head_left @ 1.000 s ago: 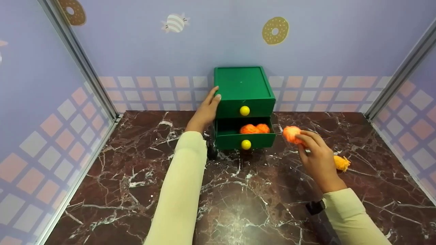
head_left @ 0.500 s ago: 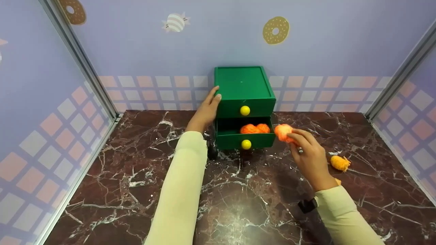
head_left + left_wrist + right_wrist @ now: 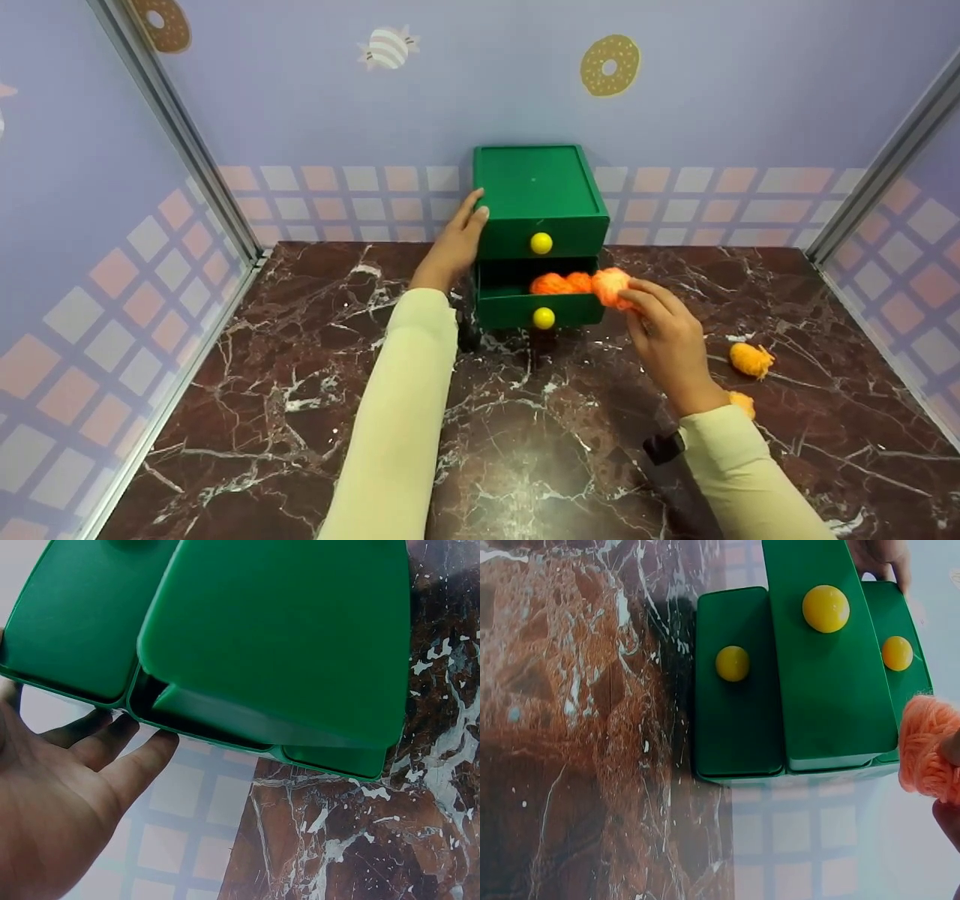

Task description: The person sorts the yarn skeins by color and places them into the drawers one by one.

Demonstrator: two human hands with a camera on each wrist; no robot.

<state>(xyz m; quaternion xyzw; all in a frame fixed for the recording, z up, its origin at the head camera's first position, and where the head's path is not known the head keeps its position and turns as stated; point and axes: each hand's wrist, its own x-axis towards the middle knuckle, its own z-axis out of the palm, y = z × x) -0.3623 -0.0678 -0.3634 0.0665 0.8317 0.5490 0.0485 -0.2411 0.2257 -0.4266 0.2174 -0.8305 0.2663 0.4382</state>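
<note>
A green drawer cabinet (image 3: 534,180) with yellow knobs stands against the back wall. Its middle drawer (image 3: 502,312) is pulled out, and two orange yarn balls (image 3: 550,284) show inside at the right. My left hand (image 3: 452,251) rests against the cabinet's left side, fingers extended along it in the left wrist view. Between thumb and fingers, my right hand (image 3: 670,345) pinches another orange yarn ball (image 3: 610,286), which overlaps the drawer's right front corner in the head view. The right wrist view shows this ball only partly, along with the closed bottom drawer (image 3: 739,712).
Two yellow-orange yarn balls lie on the marble-patterned table (image 3: 300,465) at the right: one (image 3: 751,360) in plain sight, the other (image 3: 742,403) partly behind the right wrist. Patterned panels with metal corner posts (image 3: 180,127) enclose the back and sides.
My right hand has carried its orange yarn ball leftward to the drawer's right corner, uncovering the second yellow-orange ball. The left hand and the cabinet have kept their places.
</note>
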